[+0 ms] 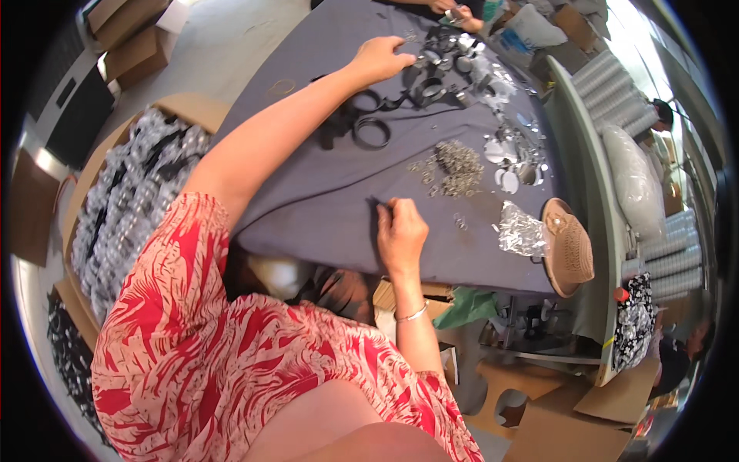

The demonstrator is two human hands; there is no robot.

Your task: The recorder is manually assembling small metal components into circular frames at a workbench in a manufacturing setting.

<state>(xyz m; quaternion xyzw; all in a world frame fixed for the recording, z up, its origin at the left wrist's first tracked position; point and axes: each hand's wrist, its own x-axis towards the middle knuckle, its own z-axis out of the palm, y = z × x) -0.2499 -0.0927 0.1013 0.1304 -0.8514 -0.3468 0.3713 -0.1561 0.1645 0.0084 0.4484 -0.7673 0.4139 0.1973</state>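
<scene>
My left hand reaches to the far part of a cloth-covered table, thumb and forefinger apart. It is beside a heap of black straps mixed with shiny silver pieces, and nothing shows between its fingers. Nearer to me, my right hand hovers at or rests on the cloth with its fingers curled closed; a small dark bit shows by the fingertips, too small to name. Between the hands and to the right lies a pile of small metal rings. Black loops lie below the left forearm.
Silver discs, a clear plastic bag and a straw hat are along the table's right side. Another person's hands work at the far edge. A carton of wrapped goods stands left; cardboard lies lower right.
</scene>
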